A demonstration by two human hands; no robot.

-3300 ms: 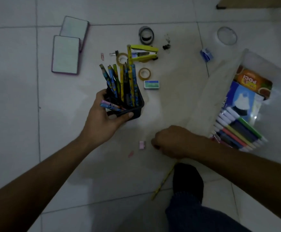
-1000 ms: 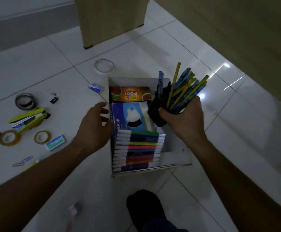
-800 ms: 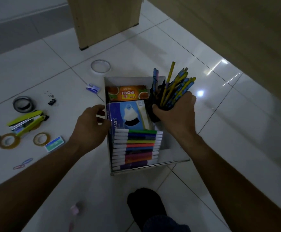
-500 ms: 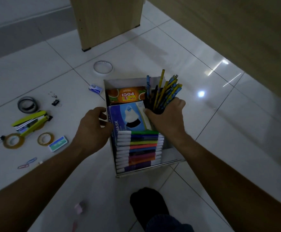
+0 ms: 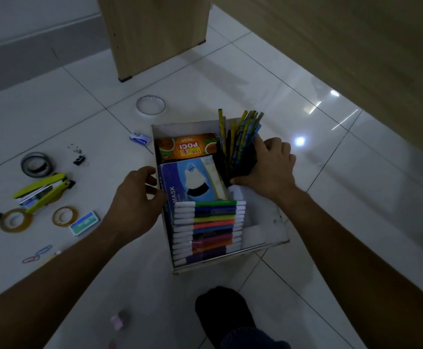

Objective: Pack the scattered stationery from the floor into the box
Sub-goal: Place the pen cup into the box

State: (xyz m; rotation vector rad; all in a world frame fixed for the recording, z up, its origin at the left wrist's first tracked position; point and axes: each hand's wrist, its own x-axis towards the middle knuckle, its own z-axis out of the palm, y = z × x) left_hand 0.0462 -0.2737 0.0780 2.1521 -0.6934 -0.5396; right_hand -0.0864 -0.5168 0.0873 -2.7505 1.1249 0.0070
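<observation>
A clear box stands on the white tiled floor. Inside lie a pack of coloured markers, a blue mask packet and an orange tea packet. My right hand grips a black holder full of pencils, which sits upright in the box's far right corner. My left hand grips the box's left wall. Loose on the floor at the left lie a yellow-green stapler, two tape rolls, a staples box and paper clips.
A dark tape roll, a binder clip, a small blue box and a clear ring lie beyond the box. A wooden cabinet leg stands behind. My socked foot and a pink eraser are near.
My right hand has brought the pencil holder over from the floor and lowered it into the box's far right corner. My left hand moved onto the box's left wall and stays there.
</observation>
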